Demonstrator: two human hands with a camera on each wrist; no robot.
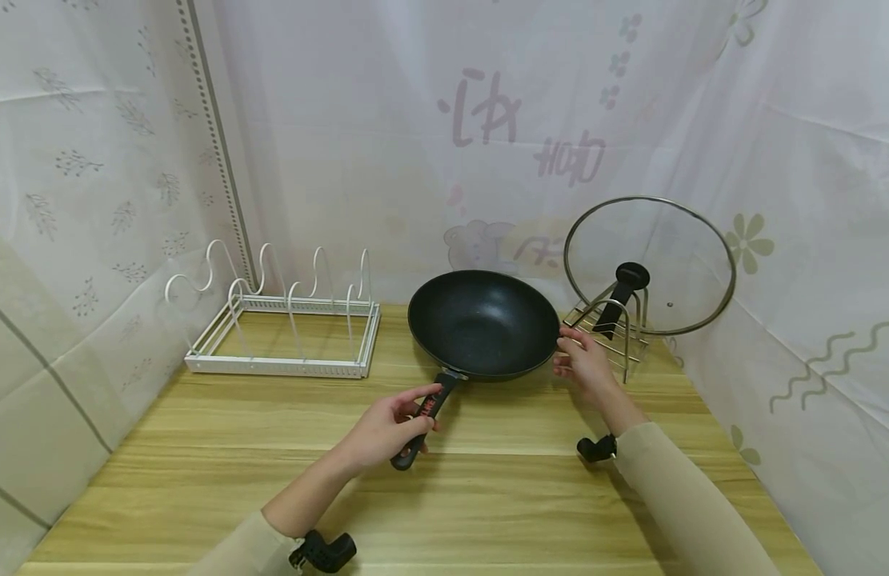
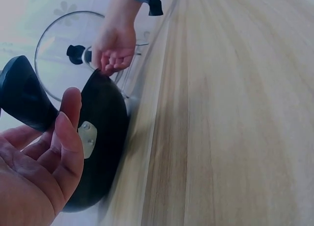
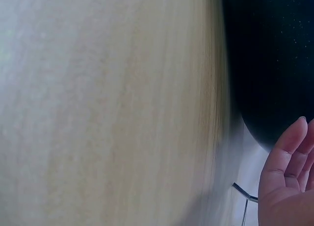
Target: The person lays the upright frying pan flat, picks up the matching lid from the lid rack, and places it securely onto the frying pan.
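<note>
A black wok (image 1: 485, 320) with a long black handle (image 1: 438, 394) stands at mid-table, its handle angled toward me. My left hand (image 1: 385, 428) holds that handle, the thumb on its near side and the fingers reaching across and beneath. In the left wrist view those curled fingers (image 2: 68, 138) show below the handle end (image 2: 24, 91). My right hand (image 1: 586, 370) pinches the wok's right rim with its fingertips. The right wrist view shows its fingers (image 3: 287, 147) against the outer wall of the wok (image 3: 274, 54).
On the left stands a white rack (image 1: 278, 366) with wavy wire dividers. A glass lid (image 1: 660, 240) with a black knob leans upright in a small metal wire stand (image 1: 626, 348), close by my right hand. Printed curtains (image 1: 386, 160) enclose the wooden table (image 1: 516, 512).
</note>
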